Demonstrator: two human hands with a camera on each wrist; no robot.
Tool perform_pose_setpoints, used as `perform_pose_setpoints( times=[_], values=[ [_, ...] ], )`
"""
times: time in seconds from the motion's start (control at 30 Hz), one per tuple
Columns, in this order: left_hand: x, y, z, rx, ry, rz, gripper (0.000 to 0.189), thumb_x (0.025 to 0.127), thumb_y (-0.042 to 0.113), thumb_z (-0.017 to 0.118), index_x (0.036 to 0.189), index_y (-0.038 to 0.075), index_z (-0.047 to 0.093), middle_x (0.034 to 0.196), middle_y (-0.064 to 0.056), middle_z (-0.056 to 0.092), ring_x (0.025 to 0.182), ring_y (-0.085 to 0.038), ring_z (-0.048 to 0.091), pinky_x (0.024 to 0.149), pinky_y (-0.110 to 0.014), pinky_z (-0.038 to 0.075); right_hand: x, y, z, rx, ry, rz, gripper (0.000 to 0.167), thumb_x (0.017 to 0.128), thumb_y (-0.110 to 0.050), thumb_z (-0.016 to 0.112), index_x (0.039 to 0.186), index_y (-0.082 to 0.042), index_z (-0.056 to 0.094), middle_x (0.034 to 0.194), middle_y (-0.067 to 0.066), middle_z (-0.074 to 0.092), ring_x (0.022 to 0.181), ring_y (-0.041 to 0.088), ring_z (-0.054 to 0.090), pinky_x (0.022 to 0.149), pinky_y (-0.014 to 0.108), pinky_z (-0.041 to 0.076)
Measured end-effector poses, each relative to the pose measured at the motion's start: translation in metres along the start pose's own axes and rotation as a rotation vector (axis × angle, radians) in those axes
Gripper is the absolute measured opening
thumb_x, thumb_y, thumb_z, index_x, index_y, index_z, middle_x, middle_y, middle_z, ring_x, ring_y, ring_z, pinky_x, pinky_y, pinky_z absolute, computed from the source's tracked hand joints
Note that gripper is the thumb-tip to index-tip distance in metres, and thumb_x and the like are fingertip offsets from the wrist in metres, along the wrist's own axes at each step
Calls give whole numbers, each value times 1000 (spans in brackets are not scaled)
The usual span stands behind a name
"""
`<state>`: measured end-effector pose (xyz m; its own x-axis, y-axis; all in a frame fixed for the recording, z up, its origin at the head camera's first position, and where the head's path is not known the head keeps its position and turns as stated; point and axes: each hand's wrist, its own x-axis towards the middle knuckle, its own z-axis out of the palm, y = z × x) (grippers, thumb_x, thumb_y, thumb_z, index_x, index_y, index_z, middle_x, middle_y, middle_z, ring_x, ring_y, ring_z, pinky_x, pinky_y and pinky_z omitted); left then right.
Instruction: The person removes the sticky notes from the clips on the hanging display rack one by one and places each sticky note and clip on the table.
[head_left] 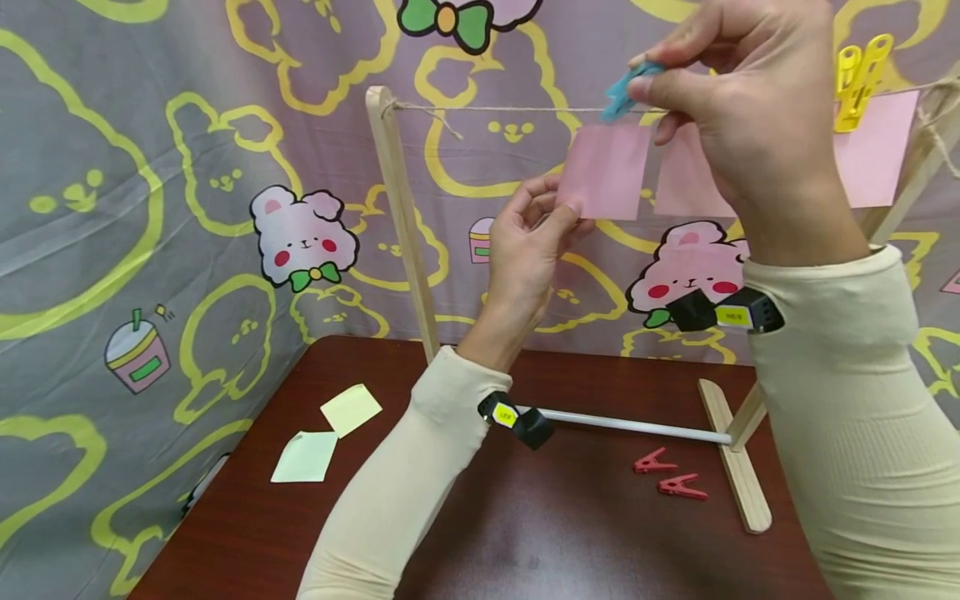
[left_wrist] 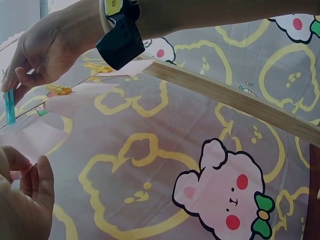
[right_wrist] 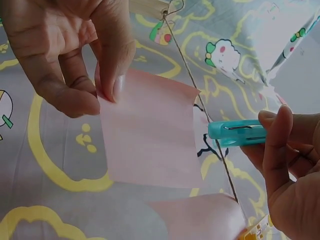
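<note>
My left hand (head_left: 528, 225) pinches a pink sticky note (head_left: 606, 175) by its lower left corner, holding it upright just below a twine line (head_left: 510, 108). Between thumb and fingers, my right hand (head_left: 765, 125) grips a blue clothespin (head_left: 624, 90). The clothespin's tip is at the twine in the right wrist view, with a small gap between it and the note. A second pink note (head_left: 686, 171) hangs to the right, partly hidden by my right hand. Farther right, a yellow clothespin (head_left: 850, 104) clips another pink note (head_left: 873, 158).
A wooden post (head_left: 401, 200) carries the twine's left end. A white rod (head_left: 637, 426) runs low to a wooden foot (head_left: 738, 475). Two red clothespins (head_left: 681, 487), a yellow note (head_left: 351, 410) and a pale green note (head_left: 305, 457) lie on the table (head_left: 570, 533). Patterned cloth (head_left: 217, 333) hangs behind.
</note>
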<state>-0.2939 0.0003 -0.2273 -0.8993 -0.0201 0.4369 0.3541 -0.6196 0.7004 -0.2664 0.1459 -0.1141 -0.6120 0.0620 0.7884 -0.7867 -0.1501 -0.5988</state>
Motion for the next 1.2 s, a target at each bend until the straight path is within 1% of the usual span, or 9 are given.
perform_pose_setpoints(
  times=[0.23, 0.37, 0.57, 0.63, 0.8, 0.97, 1.1, 1.17, 1.2],
  values=[
    [0, -1, -7, 14, 5, 11, 25, 94, -17, 61, 117, -10, 62, 88, -3, 63, 74, -12, 68, 70, -21, 63, -4, 0, -5, 68, -12, -9, 25, 72, 16, 86, 86, 24, 67, 83, 21, 75, 71, 25, 71, 45, 23, 54],
    [-2, -1, -13, 29, 11, 7, 22, 94, -17, 61, 114, -6, 62, 88, -2, 63, 73, -12, 67, 67, -20, 62, -10, -2, -8, 44, -7, -14, 28, 73, 13, 87, 89, 22, 67, 88, 22, 75, 73, 26, 70, 49, 24, 57],
    [-8, -2, -26, 88, 34, -3, 20, 94, -14, 62, 112, -5, 65, 91, -1, 64, 75, -10, 65, 67, -19, 61, -22, -2, -13, 0, -36, -45, 26, 75, 19, 82, 93, 22, 64, 93, 24, 74, 75, 29, 66, 57, 27, 61],
    [-10, -3, -31, 99, 43, -9, 20, 94, -13, 63, 113, -7, 65, 91, -1, 63, 75, -10, 65, 67, -19, 60, -27, -2, -16, -70, -37, -51, 25, 76, 16, 83, 95, 20, 67, 96, 21, 75, 78, 27, 67, 66, 25, 63],
    [-16, -4, -42, 135, 63, -41, 23, 94, -10, 62, 117, -10, 65, 94, -1, 63, 74, -10, 65, 67, -18, 60, -44, -3, -24, -149, -45, -31, 29, 76, 11, 86, 99, 17, 70, 99, 16, 76, 81, 21, 72, 85, 19, 62],
    [-25, -5, -55, 187, 61, -65, 26, 94, -9, 61, 119, -13, 64, 94, -1, 63, 79, -12, 65, 68, -20, 60, -62, 2, -32, -128, -92, -30, 30, 76, 21, 81, 102, 22, 67, 100, 19, 75, 80, 20, 75, 85, 25, 63],
    [-34, -6, -67, 229, 49, -78, 27, 94, -8, 62, 120, -13, 65, 95, -1, 65, 84, -12, 65, 72, -23, 62, -78, 7, -39, -95, -113, 38, 29, 76, 23, 79, 102, 18, 68, 100, 15, 74, 83, 21, 74, 88, 24, 63],
    [-40, -5, -73, 253, 42, -87, 26, 95, -7, 62, 120, -14, 64, 97, -1, 67, 85, -12, 65, 72, -23, 62, -86, 11, -42, -125, -130, 53, 28, 77, 23, 78, 102, 16, 70, 101, 13, 74, 85, 20, 73, 88, 22, 62],
    [-42, -5, -77, 265, 39, -89, 26, 95, -7, 62, 120, -14, 64, 98, -1, 67, 84, -12, 65, 73, -24, 63, -90, 12, -44, -189, -141, 57, 28, 77, 23, 78, 103, 13, 71, 103, 10, 75, 87, 18, 73, 88, 20, 62]
  ],
)
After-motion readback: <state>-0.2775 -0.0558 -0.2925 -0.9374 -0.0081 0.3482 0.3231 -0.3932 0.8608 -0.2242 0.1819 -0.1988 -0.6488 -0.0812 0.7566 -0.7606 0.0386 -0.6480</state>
